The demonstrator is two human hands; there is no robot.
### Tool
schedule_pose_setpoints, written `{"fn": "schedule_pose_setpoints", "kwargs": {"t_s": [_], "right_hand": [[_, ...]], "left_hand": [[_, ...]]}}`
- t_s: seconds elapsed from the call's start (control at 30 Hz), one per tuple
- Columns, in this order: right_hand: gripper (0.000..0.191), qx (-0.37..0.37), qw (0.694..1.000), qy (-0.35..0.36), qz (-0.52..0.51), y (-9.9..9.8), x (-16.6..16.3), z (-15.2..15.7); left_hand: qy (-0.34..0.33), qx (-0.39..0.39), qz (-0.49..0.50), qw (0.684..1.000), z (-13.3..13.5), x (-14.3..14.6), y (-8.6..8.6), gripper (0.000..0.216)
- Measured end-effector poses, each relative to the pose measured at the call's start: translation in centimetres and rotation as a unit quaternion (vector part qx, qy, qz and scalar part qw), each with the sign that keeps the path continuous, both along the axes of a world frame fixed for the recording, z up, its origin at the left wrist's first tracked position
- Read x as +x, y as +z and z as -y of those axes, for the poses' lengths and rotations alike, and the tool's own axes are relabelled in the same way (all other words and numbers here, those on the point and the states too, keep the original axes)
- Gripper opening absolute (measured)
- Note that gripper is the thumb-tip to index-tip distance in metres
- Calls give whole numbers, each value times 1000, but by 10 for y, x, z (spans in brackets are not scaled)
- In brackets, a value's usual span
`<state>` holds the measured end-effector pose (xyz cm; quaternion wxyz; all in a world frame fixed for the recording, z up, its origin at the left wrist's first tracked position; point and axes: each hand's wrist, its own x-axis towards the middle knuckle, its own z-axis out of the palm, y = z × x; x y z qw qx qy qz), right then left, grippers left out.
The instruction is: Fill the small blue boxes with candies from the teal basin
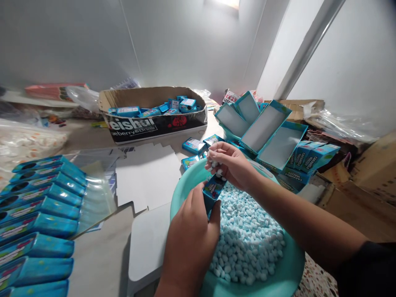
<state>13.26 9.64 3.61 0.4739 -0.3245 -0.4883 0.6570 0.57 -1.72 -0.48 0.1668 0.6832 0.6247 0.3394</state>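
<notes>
My left hand (193, 231) is closed around a small blue candy box (213, 189), held tilted over a turquoise basin (297, 264). Pale blue and white candies (247, 235) fill much of the basin. Just above the box's upper end, my right hand (230, 163) has its fingers curled round several of the same candies. A few candies sit at the box's dark opening, beneath those fingers. Behind the basin's rim, small blue boxes (194, 145) lie on the table.
A black-printed carton (157, 128) with blue boxes inside stands at the back. Left is a row of blue packs (40, 214). White sheets (145, 173) and a white flat-topped object (147, 243) lie beside the basin. Open display trays (266, 123) are piled at right.
</notes>
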Motion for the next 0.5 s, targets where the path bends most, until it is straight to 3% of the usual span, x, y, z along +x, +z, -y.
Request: {"fn": "schedule_pose_setpoints", "kwargs": {"t_s": [0.37,0.5], "right_hand": [[32,-22,997,51,-46,5,2,2],[34,9,997,68,-39,4,3,3]], "left_hand": [[-16,5,8,1000,-1,-1,1,39],[-11,-4,8,1000,0,-1,3,40]]}}
